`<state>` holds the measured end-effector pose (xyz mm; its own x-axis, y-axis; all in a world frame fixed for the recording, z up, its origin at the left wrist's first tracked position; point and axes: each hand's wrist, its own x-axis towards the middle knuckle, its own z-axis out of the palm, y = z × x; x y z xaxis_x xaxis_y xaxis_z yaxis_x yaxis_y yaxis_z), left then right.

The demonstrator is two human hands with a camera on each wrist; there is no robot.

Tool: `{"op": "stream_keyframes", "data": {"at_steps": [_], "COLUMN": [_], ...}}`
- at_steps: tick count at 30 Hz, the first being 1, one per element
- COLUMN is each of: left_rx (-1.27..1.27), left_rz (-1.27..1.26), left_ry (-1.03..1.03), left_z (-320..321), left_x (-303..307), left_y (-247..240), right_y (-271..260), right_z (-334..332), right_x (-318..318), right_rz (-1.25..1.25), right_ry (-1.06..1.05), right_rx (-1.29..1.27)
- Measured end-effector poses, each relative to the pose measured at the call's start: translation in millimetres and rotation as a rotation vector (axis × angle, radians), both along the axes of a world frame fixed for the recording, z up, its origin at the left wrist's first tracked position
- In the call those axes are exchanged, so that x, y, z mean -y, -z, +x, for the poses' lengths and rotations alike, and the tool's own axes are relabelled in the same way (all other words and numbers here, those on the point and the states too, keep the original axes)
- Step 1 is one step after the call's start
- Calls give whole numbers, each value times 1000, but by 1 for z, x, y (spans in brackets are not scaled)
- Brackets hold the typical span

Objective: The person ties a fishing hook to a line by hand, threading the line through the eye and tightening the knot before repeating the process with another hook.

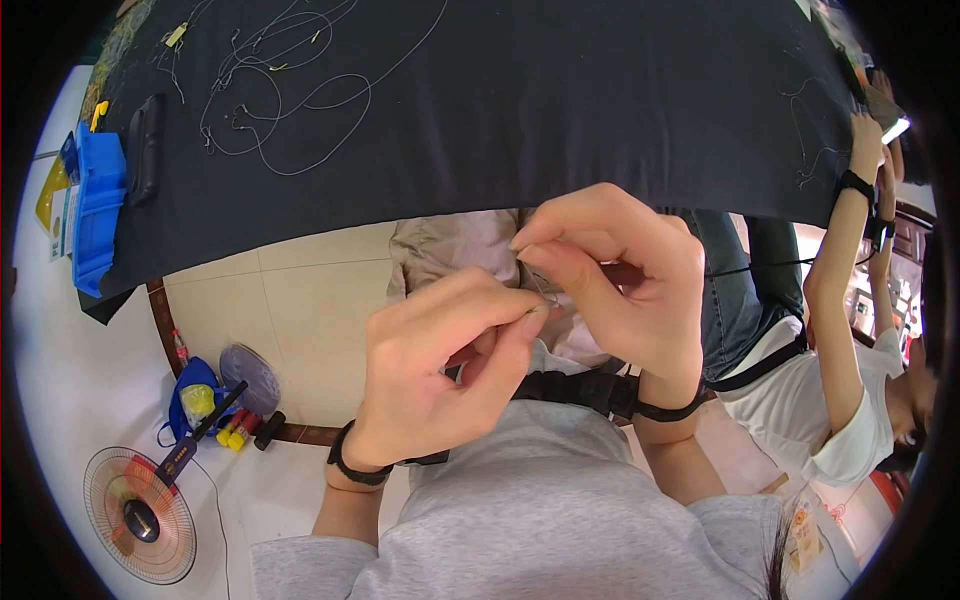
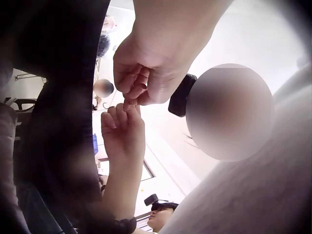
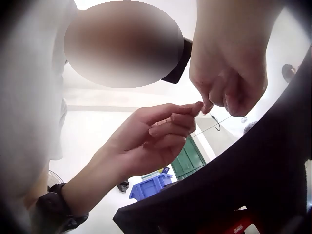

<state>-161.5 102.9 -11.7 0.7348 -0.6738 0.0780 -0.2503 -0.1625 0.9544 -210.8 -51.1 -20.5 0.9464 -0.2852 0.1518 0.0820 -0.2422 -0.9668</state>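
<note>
Both hands meet in front of the grey shirt, just off the edge of the dark cloth. My left hand [image 1: 445,355] pinches a small fish hook [image 3: 217,124] between thumb and index finger, its other fingers curled in. Close above it, my right hand [image 1: 625,280] pinches a thin line between thumb and index fingertip. In the right wrist view, the hook's curved bend dangles below the meeting fingertips, and a fine line [image 3: 209,127] crosses behind it. The hook's upper end is hidden at the fingers.
Loops of thin line [image 1: 370,95] with small clips lie on the dark-covered table [image 1: 520,110]. A blue bin [image 1: 100,210] and a black case [image 1: 146,150] sit at its left edge. A fan [image 1: 140,515] stands lower left. Another person [image 1: 840,400] works at the right.
</note>
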Motion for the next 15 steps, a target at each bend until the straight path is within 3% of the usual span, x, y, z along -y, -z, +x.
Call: {"op": "stream_keyframes", "data": {"at_steps": [6, 15], "left_rx": [-29, -312], "left_rz": [-52, -42], "left_ry": [8, 30], "left_z": [-1, 2], "left_x": [-1, -8], "left_y": [4, -8], "right_y": [18, 36], "right_z": [-1, -7], "right_x": [10, 15], "right_rz": [202, 518], "right_ry": [-140, -315], "right_rx": [-83, -197]}}
